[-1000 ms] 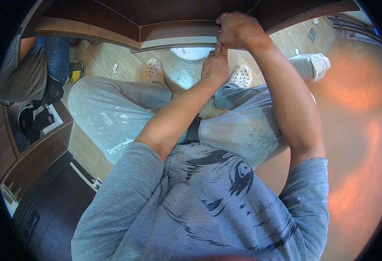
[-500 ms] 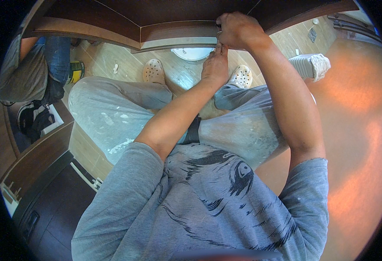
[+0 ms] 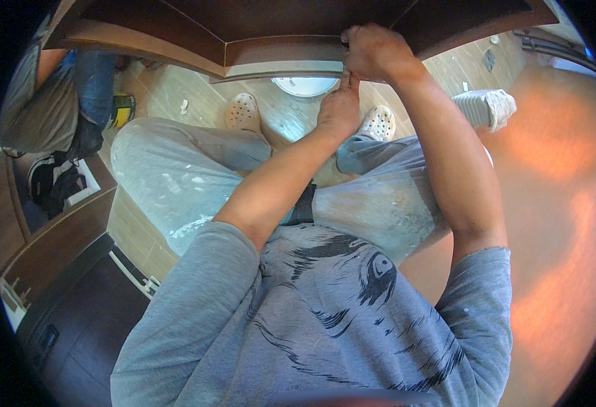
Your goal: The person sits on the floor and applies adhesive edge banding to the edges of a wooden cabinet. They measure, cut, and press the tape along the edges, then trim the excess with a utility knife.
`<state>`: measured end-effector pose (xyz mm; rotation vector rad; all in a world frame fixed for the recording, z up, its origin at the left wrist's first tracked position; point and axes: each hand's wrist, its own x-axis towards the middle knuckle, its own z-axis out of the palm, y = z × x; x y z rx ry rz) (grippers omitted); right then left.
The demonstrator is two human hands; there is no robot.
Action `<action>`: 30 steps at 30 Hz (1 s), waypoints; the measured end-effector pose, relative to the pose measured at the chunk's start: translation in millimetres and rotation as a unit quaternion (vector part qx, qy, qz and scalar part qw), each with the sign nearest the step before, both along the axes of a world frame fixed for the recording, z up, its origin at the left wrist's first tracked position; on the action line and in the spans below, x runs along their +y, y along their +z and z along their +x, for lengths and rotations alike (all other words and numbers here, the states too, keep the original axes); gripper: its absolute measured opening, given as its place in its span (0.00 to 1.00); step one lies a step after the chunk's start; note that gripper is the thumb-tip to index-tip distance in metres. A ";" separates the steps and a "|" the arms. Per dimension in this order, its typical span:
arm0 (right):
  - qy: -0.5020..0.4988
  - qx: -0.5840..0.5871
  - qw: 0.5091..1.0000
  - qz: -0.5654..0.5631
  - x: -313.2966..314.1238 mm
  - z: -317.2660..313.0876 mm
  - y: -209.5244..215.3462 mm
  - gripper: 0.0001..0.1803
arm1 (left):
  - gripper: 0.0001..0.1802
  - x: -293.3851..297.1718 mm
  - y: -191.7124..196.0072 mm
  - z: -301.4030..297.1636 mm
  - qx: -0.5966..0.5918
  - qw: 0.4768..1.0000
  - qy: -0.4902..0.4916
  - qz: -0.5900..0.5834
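Both my hands meet at the lower edge of a dark brown wooden panel [image 3: 284, 51] with a recessed centre. My right hand [image 3: 374, 54] is closed against this edge, fingers curled inward, and whatever it grips is hidden. Just below it, my left hand [image 3: 339, 112] reaches up with two fingers pointing to the panel's underside, the other fingers folded. Its fingertips come close to the right hand's fingers. Anything pinched between them is too small to make out. A pale strip [image 3: 277, 68] runs along the panel's bottom, left of the hands.
A round white lid-like object [image 3: 304, 86] lies on the tiled floor beneath the panel. A white ribbed container [image 3: 473, 107] stands right. At left are another person's legs [image 3: 94, 88], a black-and-yellow bucket [image 3: 123, 110] and an open drawer [image 3: 74, 216] holding dark items.
The view has shifted slightly, so the panel and floor sit a little to the right. Both hands stay at the same edge, with only a small shift of the fingers.
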<state>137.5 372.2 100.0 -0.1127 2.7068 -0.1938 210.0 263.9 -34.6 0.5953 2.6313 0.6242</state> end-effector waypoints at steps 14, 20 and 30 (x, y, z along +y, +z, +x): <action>-0.014 0.000 1.000 -0.009 4.4 -6.7 -12.5 0.26 | 0.54 -86.8 13.7 -20.3 0.019 0.977 0.071 -0.199; -0.017 0.006 1.000 -0.007 7.8 -10.7 -17.2 0.26 | 0.55 -130.6 16.7 -27.7 0.041 0.968 0.114 -0.220; -0.015 -0.023 0.999 -0.017 12.0 -11.2 -15.6 0.25 | 0.41 8.6 -4.0 -8.1 0.004 0.998 0.005 -0.055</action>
